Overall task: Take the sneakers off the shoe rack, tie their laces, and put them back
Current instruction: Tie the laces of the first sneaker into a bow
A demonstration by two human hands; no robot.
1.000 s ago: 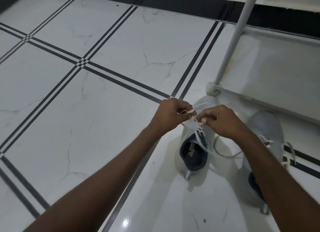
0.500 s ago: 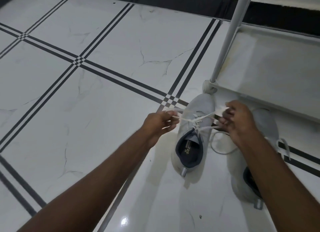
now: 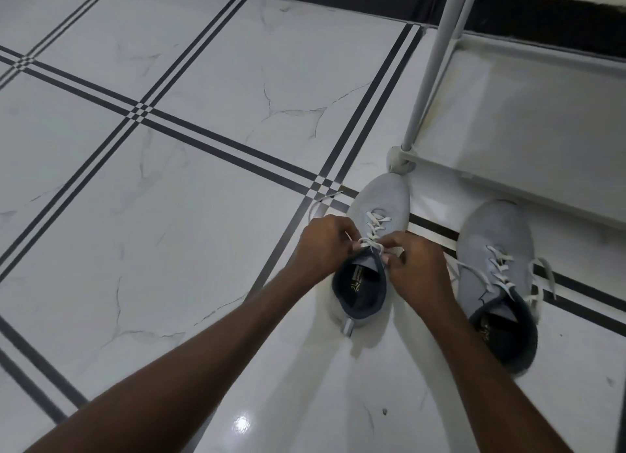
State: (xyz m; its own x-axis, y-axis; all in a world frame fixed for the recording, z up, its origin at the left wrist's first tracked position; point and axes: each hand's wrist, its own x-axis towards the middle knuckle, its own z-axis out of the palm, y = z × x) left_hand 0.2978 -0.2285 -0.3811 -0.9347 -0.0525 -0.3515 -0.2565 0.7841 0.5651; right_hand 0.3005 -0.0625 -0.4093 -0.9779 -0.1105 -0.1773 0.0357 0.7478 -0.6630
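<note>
So both sneakers are down on the tiled floor (image 3: 203,148) in front of the shoe rack (image 3: 528,120), toes pointing away from us, and we're busy with the left sneaker (image 3: 376,215), whose toe sits just beside the rack's corner foot (image 3: 401,163). Our left hand (image 3: 327,242) is pinched closed on the lace (image 3: 371,244) right at the top eyelets, and our right hand (image 3: 418,266) is pinched on the other side of it, the two hands almost touching over the tongue. One loose end (image 3: 321,200) trails off to the far left across the dark tile stripes. Looks to us like we're somewhere in the knot or forming the bow, can't tell exactly which from here since our fingers cover the crossing. To do this bit well, we'd keep tension even on both sides, keep the knot snug against the tongue so it doesn't go slack, and make the loops roughly the same size before pulling them through. Also worth gathering that stray end so it doesn't get left long. The right sneaker (image 3: 498,269) sits near the rack's front edge with laces (image 3: 542,276) flopping loose over its side, so that one's not tied yet.
</note>
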